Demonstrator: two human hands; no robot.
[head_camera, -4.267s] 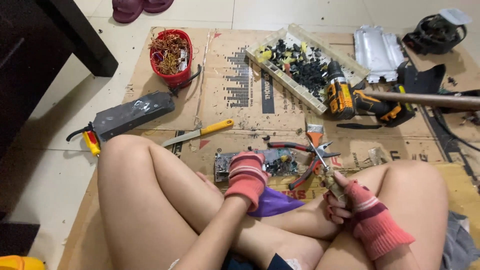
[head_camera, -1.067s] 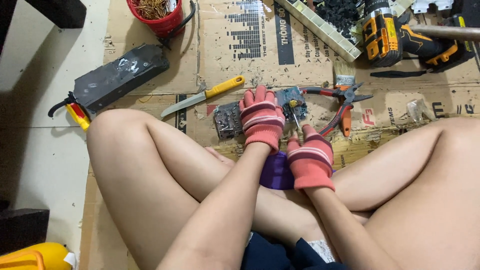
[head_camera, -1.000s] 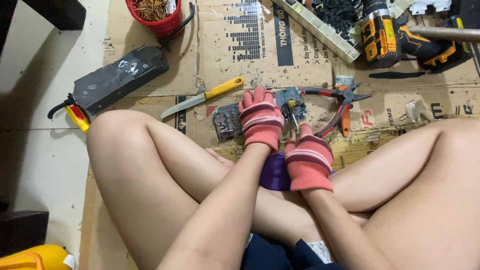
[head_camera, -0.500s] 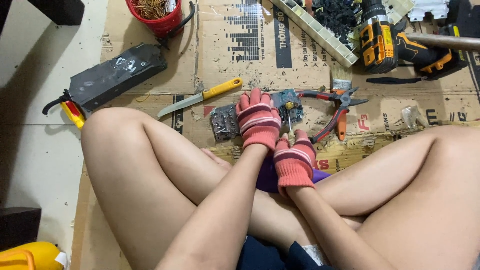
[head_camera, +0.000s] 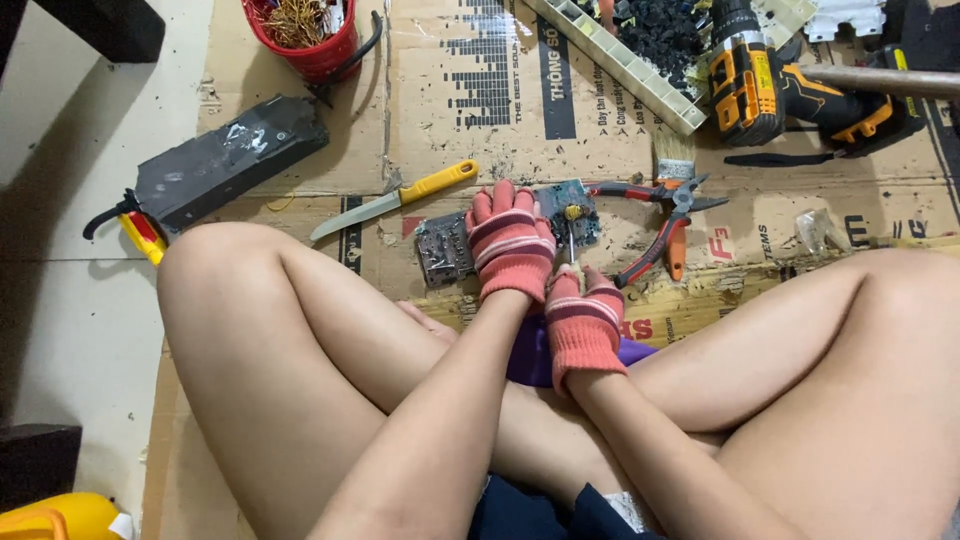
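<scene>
The left hand (head_camera: 510, 248) is pressing flat on the circuit board (head_camera: 505, 232), which is lying on the cardboard (head_camera: 440, 110) at twelve o'clock from the crossed legs. The right hand (head_camera: 583, 318) has been drawing nearer over the last second, closed around a thin tool (head_camera: 571, 240) now touching the board. Pliers (head_camera: 660, 225) are lying at three o'clock.

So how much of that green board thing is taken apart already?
Some looks done: loose black parts fill the white tray and wire bits the red bucket. Now the left hand presses the circuit board onto the cardboard while the right hand works a thin tool on it. The board's copper coil and metal heatsink are not yet off. Pliers lie beside it.
</scene>
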